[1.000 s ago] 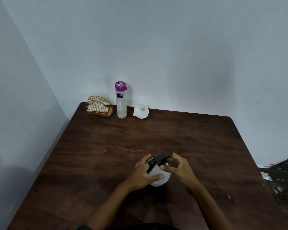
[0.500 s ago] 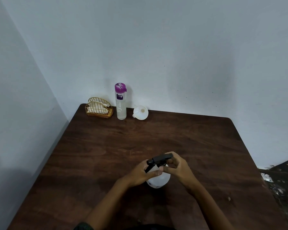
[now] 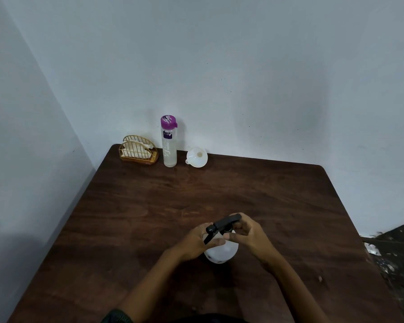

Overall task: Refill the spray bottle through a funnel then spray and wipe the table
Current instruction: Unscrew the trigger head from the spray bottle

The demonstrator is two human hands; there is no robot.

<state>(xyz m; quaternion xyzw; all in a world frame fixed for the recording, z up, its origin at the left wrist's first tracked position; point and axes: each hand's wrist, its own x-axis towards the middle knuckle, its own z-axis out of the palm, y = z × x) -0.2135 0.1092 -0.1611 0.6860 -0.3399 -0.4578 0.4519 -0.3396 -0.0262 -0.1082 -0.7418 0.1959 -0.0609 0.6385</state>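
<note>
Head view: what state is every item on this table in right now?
spray bottle, upright on the table, black trigger head on.
left hand, grips the bottle's white body.
right hand, pinches the trigger head's base.
water bottle, upright, purple lid shut.
funnel, lying tilted, mouth toward the camera.
napkin holder, upright, holding white napkins.

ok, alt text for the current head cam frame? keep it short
Two hands hold a white spray bottle on a dark wooden table: the left hand wraps the body, the right hand holds the black spray head. At the far left edge by the wall sit a gold napkin holder, a clear bottle with a purple cap and a white funnel.
</note>
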